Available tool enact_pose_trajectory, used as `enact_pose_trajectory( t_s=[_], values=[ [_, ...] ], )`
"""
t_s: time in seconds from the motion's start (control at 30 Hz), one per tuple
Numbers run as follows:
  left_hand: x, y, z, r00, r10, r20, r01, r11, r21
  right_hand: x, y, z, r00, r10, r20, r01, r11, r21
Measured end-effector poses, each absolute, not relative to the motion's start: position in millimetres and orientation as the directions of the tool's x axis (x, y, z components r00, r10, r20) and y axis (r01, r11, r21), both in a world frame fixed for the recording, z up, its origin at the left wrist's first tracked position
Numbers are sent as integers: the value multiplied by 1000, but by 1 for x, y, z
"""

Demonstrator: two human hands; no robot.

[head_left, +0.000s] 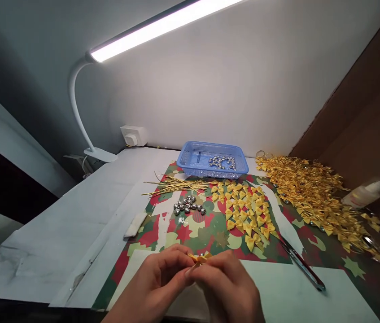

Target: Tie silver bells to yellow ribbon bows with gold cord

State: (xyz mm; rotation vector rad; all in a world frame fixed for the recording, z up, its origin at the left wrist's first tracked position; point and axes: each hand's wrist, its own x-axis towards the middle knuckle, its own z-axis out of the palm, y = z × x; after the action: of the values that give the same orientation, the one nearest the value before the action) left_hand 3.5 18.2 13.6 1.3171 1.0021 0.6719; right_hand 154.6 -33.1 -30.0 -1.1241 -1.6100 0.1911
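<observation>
Between my two hands, near the table's front edge, is a small yellow ribbon bow [199,259], with a bit of silver showing at its top. My left hand [163,278] pinches its left side with thumb and forefinger. On the other side my right hand [226,280] is closed on the same bow, and the fingers hide most of it. Beyond them lie rows of yellow bows [248,211], a cluster of silver jingle bells [188,205] and a bundle of gold wire ties [176,185].
A blue basket [190,171] holding more bells stands at the back. At the right are tweezers [302,264], a large pile of finished-looking bows [311,188] and a white bottle [364,195]. A white block [136,225] lies left, below a clip lamp [100,154].
</observation>
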Motion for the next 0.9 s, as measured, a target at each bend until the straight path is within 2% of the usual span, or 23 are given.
enact_pose_trajectory(
  t_s=[0.07, 0.13, 0.3, 0.4, 0.53, 0.67, 0.83, 0.9],
  values=[
    [1, 16, 16, 486, 842, -233, 124, 197, 972, 165, -26, -31, 46, 754, 655, 596, 505, -624],
    [0, 16, 17, 502, 826, -255, 126, 222, 967, 172, -25, -32, 14, 745, 667, 664, 492, -564],
    [4, 22, 17, 411, 884, -224, 117, 192, 974, 170, -24, -37, -73, 695, 715, 811, 459, -363],
    [10, 27, 18, 375, 906, -196, 104, 169, 980, 165, -18, -40, -73, 661, 747, 847, 436, -303],
    [13, 28, 16, 369, 911, -186, 98, 161, 982, 161, -14, -44, -4, 663, 749, 808, 444, -388],
    [11, 25, 11, 398, 896, -197, 126, 159, 979, 156, -17, -45, -2, 744, 668, 741, 450, -498],
    [8, 24, 5, 408, 890, -204, 152, 154, 976, 150, -16, -46, 85, 820, 565, 585, 418, -695],
    [7, 24, 3, 391, 897, -209, 150, 162, 975, 150, -14, -47, 82, 823, 562, 585, 416, -696]
  ],
)
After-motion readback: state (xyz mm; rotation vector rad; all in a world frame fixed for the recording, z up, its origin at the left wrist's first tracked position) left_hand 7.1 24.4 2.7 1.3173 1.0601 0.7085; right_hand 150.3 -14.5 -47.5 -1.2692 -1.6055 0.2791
